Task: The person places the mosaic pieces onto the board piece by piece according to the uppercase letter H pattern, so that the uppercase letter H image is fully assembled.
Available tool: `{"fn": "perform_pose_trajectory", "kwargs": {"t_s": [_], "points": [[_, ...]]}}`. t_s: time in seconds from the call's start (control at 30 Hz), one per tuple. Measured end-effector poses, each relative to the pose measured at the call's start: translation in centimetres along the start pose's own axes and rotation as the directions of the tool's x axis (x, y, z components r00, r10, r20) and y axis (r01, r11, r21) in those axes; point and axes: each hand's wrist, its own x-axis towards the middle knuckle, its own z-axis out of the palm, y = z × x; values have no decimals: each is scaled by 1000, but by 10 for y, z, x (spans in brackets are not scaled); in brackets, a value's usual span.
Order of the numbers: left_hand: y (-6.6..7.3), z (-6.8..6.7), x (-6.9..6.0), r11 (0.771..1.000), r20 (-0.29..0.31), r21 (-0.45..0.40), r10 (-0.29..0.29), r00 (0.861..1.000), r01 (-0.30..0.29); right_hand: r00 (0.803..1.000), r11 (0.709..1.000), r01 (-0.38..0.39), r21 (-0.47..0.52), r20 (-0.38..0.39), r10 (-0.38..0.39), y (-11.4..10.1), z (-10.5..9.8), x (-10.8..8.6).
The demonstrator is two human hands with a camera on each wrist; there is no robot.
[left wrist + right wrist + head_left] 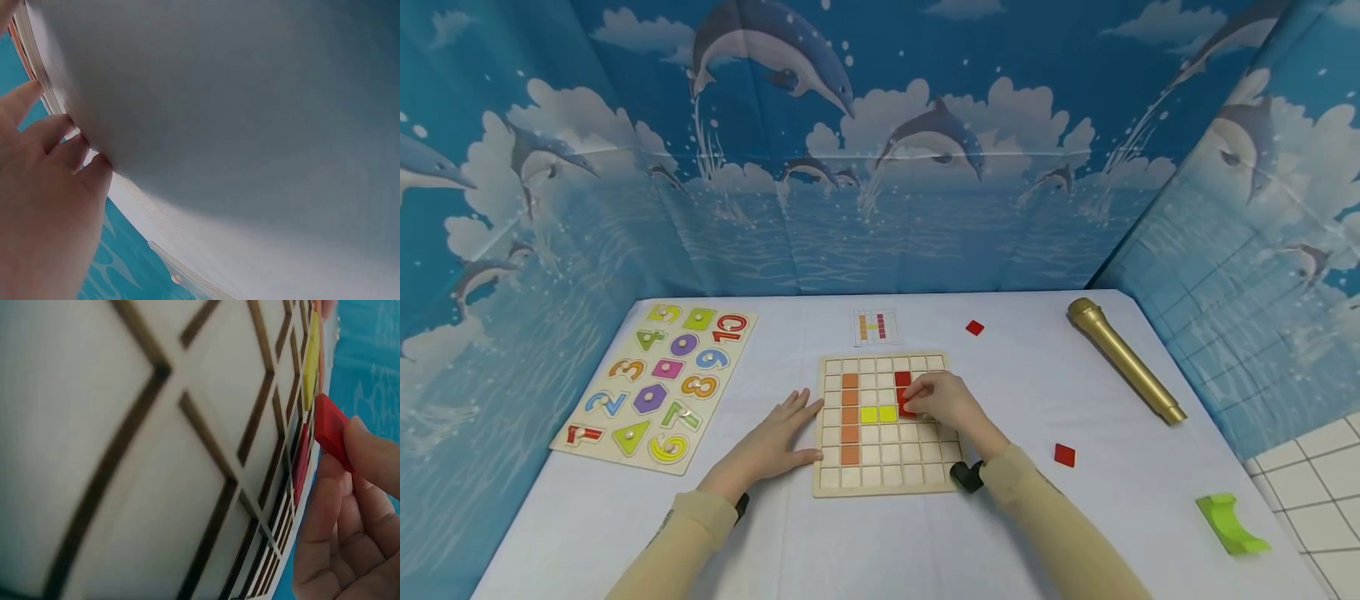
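Note:
A wooden grid board (891, 492) lies on the white table. Its left part bears a column of orange square tiles (850, 415), with two yellow tiles (887, 414) to the right of it. Red tiles (902, 379) sit in the column beyond the yellow ones. My right hand (947, 402) is over that column and pinches a red tile (331, 428) between thumb and finger, tilted just off the grid in the right wrist view. With fingers spread, my left hand (771, 442) rests at the board's left edge. Behind the board lies a small pattern card (875, 327).
One loose red tile (974, 327) lies at the back, another red tile (1064, 454) right of my right forearm. A number puzzle board (658, 392) is at left. On the right are a gold microphone (1126, 362) and a green curved block (1231, 523).

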Motion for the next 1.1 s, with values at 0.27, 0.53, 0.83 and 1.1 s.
{"fn": "perform_pose_trajectory", "kwargs": {"t_s": [0.27, 0.53, 0.83, 1.1], "points": [[1, -2, -1, 1000, 0, 8, 10, 1000, -10, 1000, 996, 25, -87, -3, -25, -3, 7, 1], [0, -1, -1, 1000, -3, 3, 10, 1000, -10, 998, 984, 66, -164, -9, -69, -4, 12, 2], [-4, 2, 0, 1000, -3, 25, 10, 1000, -10, 997, 992, 66, -112, -18, -69, 3, 9, -5], [-3, 2, 1, 999, -5, 32, 3, 1000, -2, 999, 998, 25, -53, -29, -27, 20, -17, -20]]}}
